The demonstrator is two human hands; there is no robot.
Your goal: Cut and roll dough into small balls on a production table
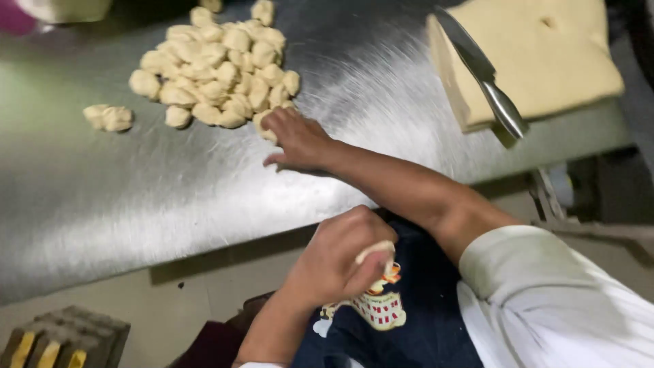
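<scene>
Closest in, left hand [334, 262] is curled round a small dough piece [376, 252], held off the table edge. Right hand [300, 140], fingers loosely bent, touches the dough pile [214, 68] on the steel table [136, 197]. Looks like mid-portioning. Rt of that: knife [485, 75] lying on dough slab [538, 58], well apart, nothing blocking.

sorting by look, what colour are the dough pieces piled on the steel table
Pale creamy yellow, as the head view shows: the dough pieces on the steel table.
</scene>
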